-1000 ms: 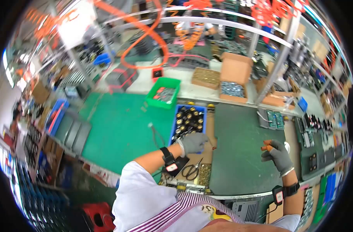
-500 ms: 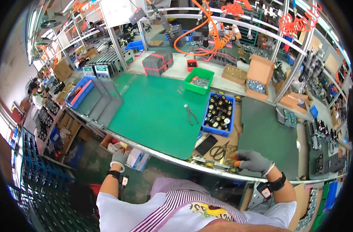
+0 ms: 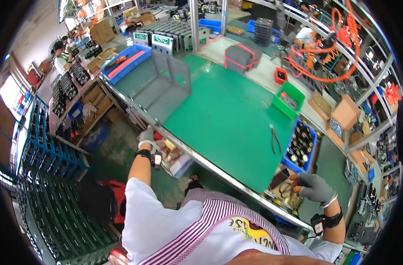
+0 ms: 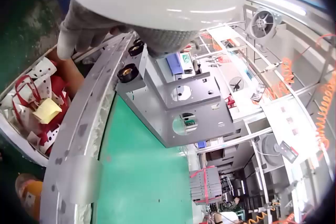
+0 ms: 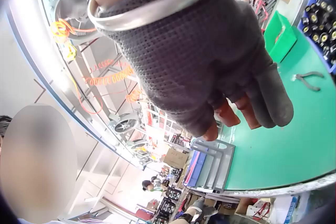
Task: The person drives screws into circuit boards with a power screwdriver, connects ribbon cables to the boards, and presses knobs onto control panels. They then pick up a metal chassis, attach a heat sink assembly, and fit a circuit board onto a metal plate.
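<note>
My left hand [image 3: 146, 136], in a grey glove, is at the table's front edge, near the front corner of a grey bent metal panel [image 3: 159, 97]. In the left wrist view its fingers [image 4: 79, 35] hang relaxed beside the edge, close to the panel's black round feet [image 4: 127, 73]. Large round holes pierce the panel's upright side. My right hand [image 3: 315, 189], also gloved with some bare fingertips, hovers near the front edge at the right. Its fingers are loosely bent and hold nothing. Pliers [image 3: 274, 139] lie on the green mat [image 3: 223, 119].
A blue bin [image 3: 292, 165] of black parts and a green bin [image 3: 281, 106] stand on the right. A blue tray [image 3: 113, 80] with tools lies beyond the panel. Below the table edge sits an open box [image 4: 23, 140] of scraps. Dark racks [image 3: 56, 194] stand lower left.
The head view has turned left. My left hand has gone from the bin of black parts, past the front edge, to beside the metal panel. My right hand has left the dark mat's far side.
</note>
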### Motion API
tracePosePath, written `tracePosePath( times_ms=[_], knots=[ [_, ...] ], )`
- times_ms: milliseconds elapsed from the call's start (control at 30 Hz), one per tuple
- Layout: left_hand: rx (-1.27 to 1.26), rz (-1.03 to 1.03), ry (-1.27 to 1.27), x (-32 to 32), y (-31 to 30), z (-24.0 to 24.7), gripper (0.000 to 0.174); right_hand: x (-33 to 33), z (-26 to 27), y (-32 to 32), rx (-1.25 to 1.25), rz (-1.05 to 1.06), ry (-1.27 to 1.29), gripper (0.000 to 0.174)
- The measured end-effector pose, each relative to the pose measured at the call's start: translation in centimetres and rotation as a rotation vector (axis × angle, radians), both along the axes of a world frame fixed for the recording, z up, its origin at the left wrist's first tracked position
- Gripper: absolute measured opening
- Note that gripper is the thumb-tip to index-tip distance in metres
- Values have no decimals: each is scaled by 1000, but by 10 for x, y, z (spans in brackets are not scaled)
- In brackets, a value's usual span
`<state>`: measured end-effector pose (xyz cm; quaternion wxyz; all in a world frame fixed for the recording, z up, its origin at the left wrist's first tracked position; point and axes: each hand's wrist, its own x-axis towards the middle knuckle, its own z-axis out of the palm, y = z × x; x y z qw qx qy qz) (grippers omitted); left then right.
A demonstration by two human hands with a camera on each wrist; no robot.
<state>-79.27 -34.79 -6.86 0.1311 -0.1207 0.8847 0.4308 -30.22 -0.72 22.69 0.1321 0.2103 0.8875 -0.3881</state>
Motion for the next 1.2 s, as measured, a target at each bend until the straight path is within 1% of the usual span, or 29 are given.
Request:
tracePosePath(
  times_ms=[33,67,100,167,233,267,367,433,500,533,567,633,700,733,800,833,867,967,1000,1033,1067,1100,1167,1200],
  knots=[
    [47,6,4,-28,6,-5,66,-36,2,0,-16,17,18,37],
    [65,8,-59,-58,15,-7,64,-72,-4,1,2,19,-9,37],
    [74,8,-136,-77,27,-7,62,-106,-14,6,-52,51,56,39],
    [83,12,-319,-99,31,-17,61,-188,-7,-1,-156,5,-47,41],
    [166,57,-383,-113,33,-26,53,-257,-14,1,-82,57,-16,44],
    [287,102,-351,-117,33,-31,49,-290,-20,2,-44,80,9,46],
    [831,240,-232,-111,25,-38,41,-376,-48,2,-114,-43,53,57],
    [922,185,-263,-96,7,-26,38,-430,-65,-6,-11,-68,47,70],
    [879,78,-308,-82,-19,-11,43,-476,-91,-19,8,-33,49,76],
    [926,74,-234,-74,-31,-10,47,-498,-102,-26,19,-18,57,79],
    [973,66,-158,-65,-39,-10,51,-517,-113,-33,49,57,132,76],
    [1089,85,-44,-76,-47,11,56,-545,-125,-49,119,184,282,72],
    [1231,139,10,-94,-53,40,58,-571,-112,-63,114,160,330,63],
    [1276,130,81,-105,-48,59,56,-585,-105,-68,111,146,350,60],
    [1101,213,-40,-138,-50,61,52,-629,-94,-72,163,127,200,49],
    [1008,254,-88,-154,-53,61,51,-652,-90,-74,279,80,199,47],
    [935,274,-71,-168,-50,57,42,-670,-91,-78,394,35,201,45],
    [675,244,-114,-200,-46,48,36,-724,-151,-74,694,-189,634,41],
    [698,246,-72,-199,-40,55,33,-733,-155,-73,580,-166,572,41],
    [783,293,-103,-207,-44,39,33,-739,-158,-71,466,-144,507,41],
    [865,337,-139,-217,-50,9,33,-744,-160,-67,351,-122,439,41],
    [945,381,-180,-218,-44,15,33,-748,-163,-63,294,-109,425,41],
    [1096,294,-252,-211,-46,31,35,-750,-172,-52,174,-90,391,40],
    [1179,239,-278,-208,-52,33,35,-741,-167,-50,198,-64,384,39]
  ],
)
